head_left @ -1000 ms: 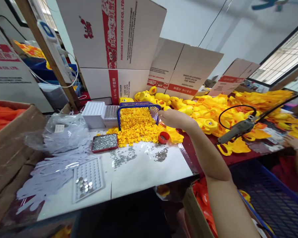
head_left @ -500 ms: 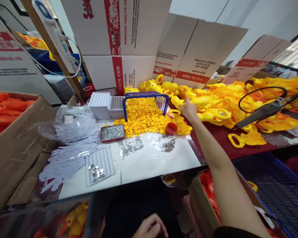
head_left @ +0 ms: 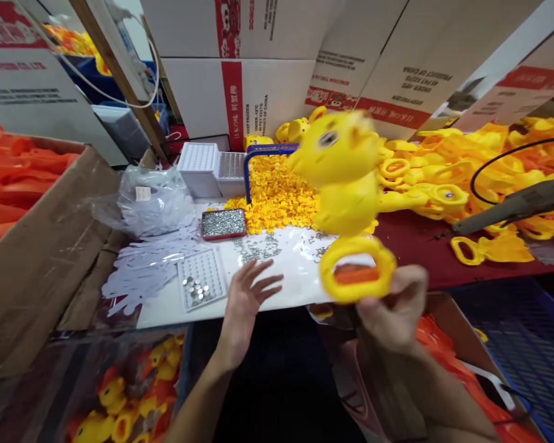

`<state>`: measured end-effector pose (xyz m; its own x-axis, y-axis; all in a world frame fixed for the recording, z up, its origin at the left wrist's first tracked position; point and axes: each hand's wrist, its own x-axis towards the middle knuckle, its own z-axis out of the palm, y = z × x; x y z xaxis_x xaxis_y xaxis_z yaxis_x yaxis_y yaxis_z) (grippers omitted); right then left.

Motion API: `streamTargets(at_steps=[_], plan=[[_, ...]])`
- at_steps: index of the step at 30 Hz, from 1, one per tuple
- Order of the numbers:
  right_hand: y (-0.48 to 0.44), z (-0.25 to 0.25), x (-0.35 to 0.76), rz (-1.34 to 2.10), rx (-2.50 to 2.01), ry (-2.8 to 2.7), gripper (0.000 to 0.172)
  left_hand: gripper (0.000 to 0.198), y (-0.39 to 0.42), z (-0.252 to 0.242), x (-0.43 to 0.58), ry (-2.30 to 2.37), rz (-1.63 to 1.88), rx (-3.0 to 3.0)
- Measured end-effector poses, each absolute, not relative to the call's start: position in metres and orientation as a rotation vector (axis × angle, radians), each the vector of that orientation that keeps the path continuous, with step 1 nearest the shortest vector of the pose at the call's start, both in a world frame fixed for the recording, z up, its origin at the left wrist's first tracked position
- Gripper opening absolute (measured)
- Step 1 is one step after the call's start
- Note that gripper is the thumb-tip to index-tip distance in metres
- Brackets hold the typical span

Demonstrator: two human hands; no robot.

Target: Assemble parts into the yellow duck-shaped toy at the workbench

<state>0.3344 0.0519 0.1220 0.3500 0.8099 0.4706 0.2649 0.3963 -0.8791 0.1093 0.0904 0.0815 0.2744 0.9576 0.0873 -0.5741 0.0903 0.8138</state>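
From the head camera, the right hand pinches the ring handle of a yellow duck toy whose long axis rises toward twelve o'clock above that grip, blurred, glossy, orange inside the ring, while the left hand, at nine o'clock, hovers spread and empty over the worktop.

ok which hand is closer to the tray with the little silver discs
Left. The left hand is open just right of the white tray, over the table's near edge. The right hand is farther right, gripping the yellow duck toy by its ring handle.
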Motion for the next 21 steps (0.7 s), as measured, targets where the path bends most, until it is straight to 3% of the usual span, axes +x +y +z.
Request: streamTargets(at_steps=[3,6,9,12,21], plan=[[0.023,0.087,0.291,1.234,-1.009,-1.217,0.053,0.07,0.104,0.083,0.104,0.776,1.386,0.845],[0.01,0.057,0.255,1.54,-0.927,-1.107,0.055,0.064,0.101,0.081,0.084,1.136,1.364,0.845],[-0.002,0.035,0.228,1.648,-0.844,-1.065,0.053,0.05,0.089,0.077,0.055,1.493,1.468,0.877],[-0.012,0.02,0.208,1.716,-0.814,-1.074,0.055,0.059,0.08,0.076,0.028,1.743,1.62,0.99],[0.011,-0.003,0.172,1.909,-0.64,-1.183,0.051,0.06,0.074,0.069,-0.015,1.52,1.925,0.83]])
